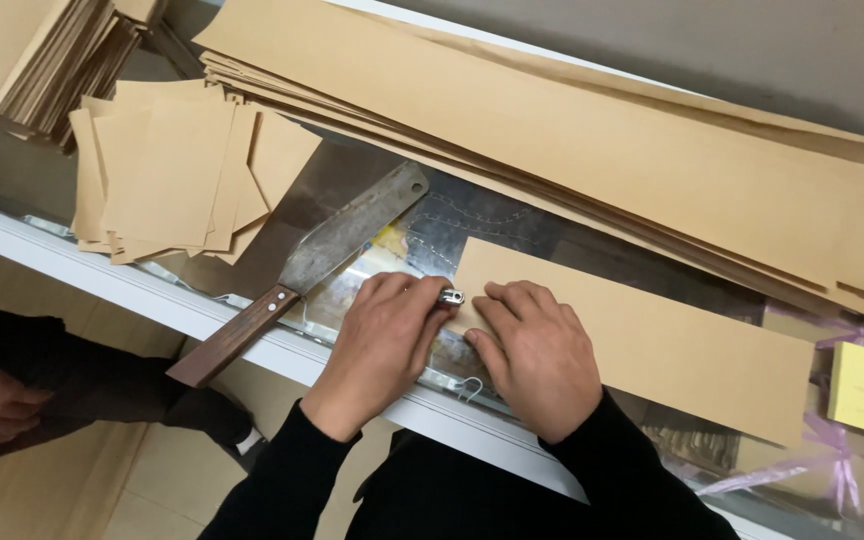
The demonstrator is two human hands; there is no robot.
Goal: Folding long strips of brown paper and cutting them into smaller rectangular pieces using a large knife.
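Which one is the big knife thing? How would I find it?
Start at the long white table edge running across the picture. Just left of the person's left hand, the broad grey metal blade with a dark brown wooden handle lies slanted across it. It is the only metal tool; everything around it is tan paper.

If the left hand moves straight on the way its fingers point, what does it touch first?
Probably the small metal clip at the left hand's fingertips, on the end of the long tan paper strip; it may already touch.

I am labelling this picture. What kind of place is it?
Probably a small paper-cutting workshop: long kraft strips piled on a metal-topped bench, a stack of cut squares, and a big knife beside the hands.
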